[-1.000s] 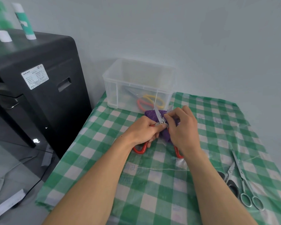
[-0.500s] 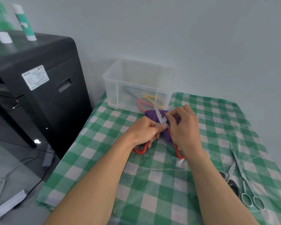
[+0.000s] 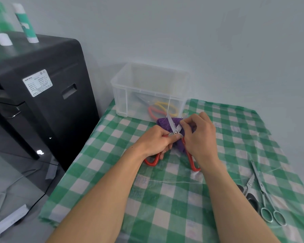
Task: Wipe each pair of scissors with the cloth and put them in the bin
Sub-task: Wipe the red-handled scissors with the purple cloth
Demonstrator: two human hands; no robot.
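Spreading wider than half a second ago, the red-handled scissors (image 3: 175, 132) now stand with one blade lifted clear above the purple cloth (image 3: 163, 122), its tip pointing toward the bin (image 3: 123, 95). The right-side handle loop, earlier tucked under the wrist, now shows fully beside it.

The left hand (image 3: 158, 142) keeps a closed grip on the scissors just below the pivot, thumb pressed by the screw. The right hand (image 3: 200, 137) has crept slightly up the other blade, its grip pinched on the cloth there. The cloth lies bunched under and around the blades, just in front of the bin, with the whole pair held low over the tabletop (image 3: 165, 199).

My reading is that the wipe is midway. Opening the blades exposes their inner faces, so this pair is probably being cleaned blade by blade and is not yet ready to drop in.

Counting up:
- **Hands:** two, both busy.
- **Cloth:** one.
- **Bin:** one, clear-walled.
- **Scissors being wiped:** one pair.
- **Scissors waiting:** two pairs at the right edge of the tabletop, well apart from the hands. These are a slim all-steel pair (image 3: 263, 195) and a dark-handled pair (image 3: 249, 190) lying just beside it.
- **Scissors in the bin:** red handle loops (image 3: 152, 111) and yellow handle loops (image 3: 165, 105) show through the wall. I cannot tell whether they belong to one pair or two.
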